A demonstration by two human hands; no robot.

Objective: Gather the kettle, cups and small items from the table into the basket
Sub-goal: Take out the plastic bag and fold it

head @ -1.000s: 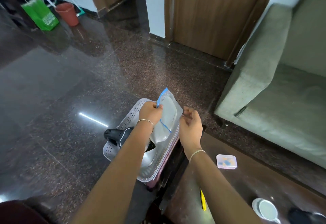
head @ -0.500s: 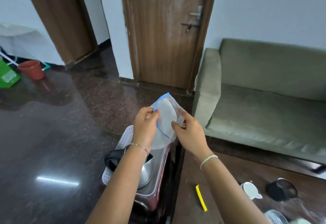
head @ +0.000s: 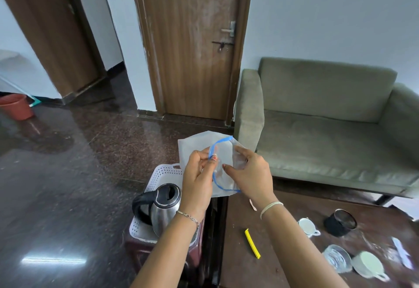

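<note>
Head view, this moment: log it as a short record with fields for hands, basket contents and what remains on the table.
left hand: pinching the blue zip edge of a clear zip bag
right hand: holding the bag's other side
basket: white, perforated, holds the steel kettle
table: two white cups, glass, black jar, yellow strip
bag position: held in the air above the basket's near edge
</note>
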